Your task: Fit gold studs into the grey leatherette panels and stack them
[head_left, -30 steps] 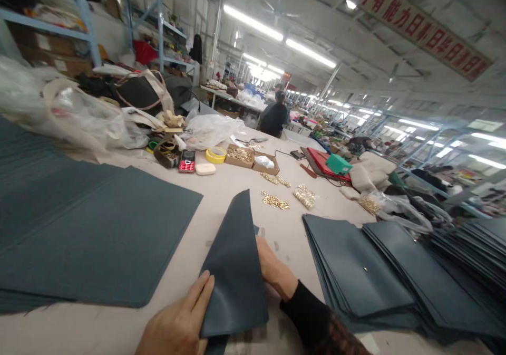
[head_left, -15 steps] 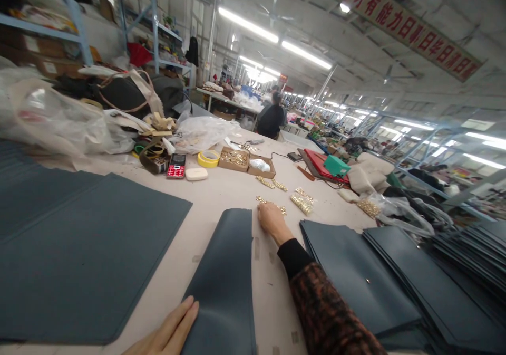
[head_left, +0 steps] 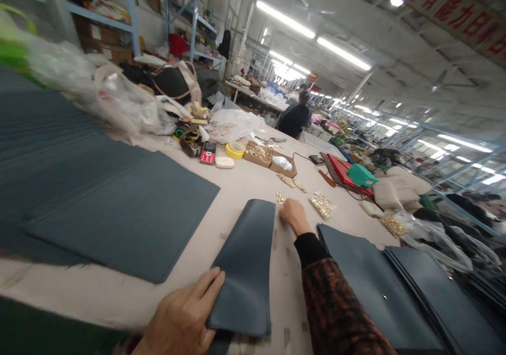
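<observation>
A folded dark blue-grey leather-like sheet point(head_left: 247, 270) lies on the pale table in front of me. My left hand point(head_left: 184, 313) grips its near left edge, fingers flat on top and the thumb side partly hidden underneath. Just past the sheet's far right corner, my right hand point(head_left: 293, 215) rests on the tabletop with its fingers curled. A small heap of gold metal pieces point(head_left: 280, 198) touches or nearly touches those fingers. Whatever the fingertips hold is hidden. Beyond lie rows of gold pieces point(head_left: 291, 181) and a clear bag of gold pieces point(head_left: 322, 205).
Large dark sheets point(head_left: 130, 212) spread over the left, and stacked folded panels point(head_left: 367, 281) lie at the right. Farther back are cardboard trays point(head_left: 256, 157), yellow tape point(head_left: 235, 150), a red phone point(head_left: 207, 153) and a green box point(head_left: 361, 175). A person point(head_left: 296, 116) sits in the distance.
The view has swung left and tilted, so everything sits farther right. More of my left hand shows on the sheet. My right hand stays by the gold pieces, its fingers still curled.
</observation>
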Tool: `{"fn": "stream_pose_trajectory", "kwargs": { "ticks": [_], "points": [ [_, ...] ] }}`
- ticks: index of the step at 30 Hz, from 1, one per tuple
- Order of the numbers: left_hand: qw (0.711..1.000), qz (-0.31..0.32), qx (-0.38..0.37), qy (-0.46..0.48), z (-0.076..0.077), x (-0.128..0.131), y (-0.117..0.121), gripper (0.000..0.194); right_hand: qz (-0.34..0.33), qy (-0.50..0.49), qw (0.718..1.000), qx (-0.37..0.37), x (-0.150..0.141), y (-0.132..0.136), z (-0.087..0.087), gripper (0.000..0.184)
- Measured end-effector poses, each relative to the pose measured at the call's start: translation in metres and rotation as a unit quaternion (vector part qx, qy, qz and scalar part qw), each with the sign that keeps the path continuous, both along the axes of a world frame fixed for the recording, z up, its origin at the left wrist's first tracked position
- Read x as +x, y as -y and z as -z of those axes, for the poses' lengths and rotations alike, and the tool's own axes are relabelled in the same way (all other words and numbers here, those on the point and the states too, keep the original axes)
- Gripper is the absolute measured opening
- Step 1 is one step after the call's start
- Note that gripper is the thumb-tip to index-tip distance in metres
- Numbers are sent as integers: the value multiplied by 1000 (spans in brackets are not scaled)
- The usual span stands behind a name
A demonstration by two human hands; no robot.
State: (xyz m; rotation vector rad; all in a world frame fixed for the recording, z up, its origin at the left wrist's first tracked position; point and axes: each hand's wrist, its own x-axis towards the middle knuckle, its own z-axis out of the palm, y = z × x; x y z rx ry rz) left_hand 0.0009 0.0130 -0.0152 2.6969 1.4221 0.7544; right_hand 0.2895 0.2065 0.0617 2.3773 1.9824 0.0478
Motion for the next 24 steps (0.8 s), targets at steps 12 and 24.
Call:
{"fn": "stream_pose_trajectory", "kwargs": {
  "ticks": [12, 24],
  "points": [
    [990, 23, -139, -1, -23, 6, 2, 59, -199, -441, 869, -104, -80, 114, -2, 19],
    [998, 21, -33, 42, -13, -1, 6, 47, -330, -257, 890, -183, -127, 127, -14, 20]
  ]
}}
